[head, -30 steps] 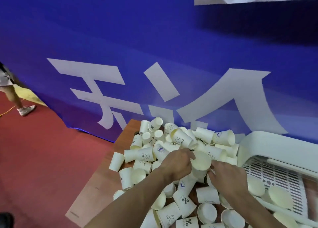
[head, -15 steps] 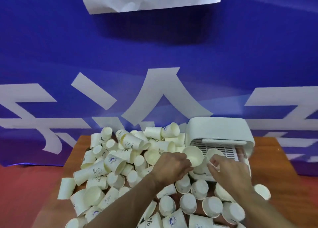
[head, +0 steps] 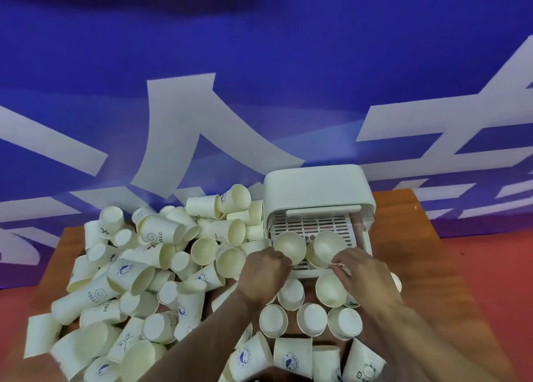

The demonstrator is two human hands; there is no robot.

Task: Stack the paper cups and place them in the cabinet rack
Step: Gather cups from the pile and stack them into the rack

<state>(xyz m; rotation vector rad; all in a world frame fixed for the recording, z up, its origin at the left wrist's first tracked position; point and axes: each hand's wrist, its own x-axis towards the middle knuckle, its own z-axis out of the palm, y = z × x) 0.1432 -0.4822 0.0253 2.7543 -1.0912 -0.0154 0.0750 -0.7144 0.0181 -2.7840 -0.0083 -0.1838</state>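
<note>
Nearest the viewer, several inverted cups [head: 312, 319] stand base-up on the wooden surface [head: 415, 226]; their recessed bottoms and rolled rims mark them as thin cream paper, some printed with blue logos. A loose pile [head: 144, 266] of the same cups, lying on their sides at all angles, covers the left of the surface from near to far.

Beyond the inverted cups, the left hand [head: 266, 272] has its fingers curled on the near rim of the left cup [head: 290, 247]. The right hand [head: 360, 272] pinches the rim of the right cup [head: 328, 247]. Both cups face mouth-up toward the viewer, side by side and touching, at the open front of the cabinet rack [head: 314, 185]. A rim hold probably steadies the tapered walls without crushing them. Motion blur prevents telling whether either is a single cup or a nested stack.

The rack is smooth white plastic with a rounded hood over a slotted tray [head: 311, 226]. Behind stands a blue banner [head: 259, 93] with white characters.
</note>
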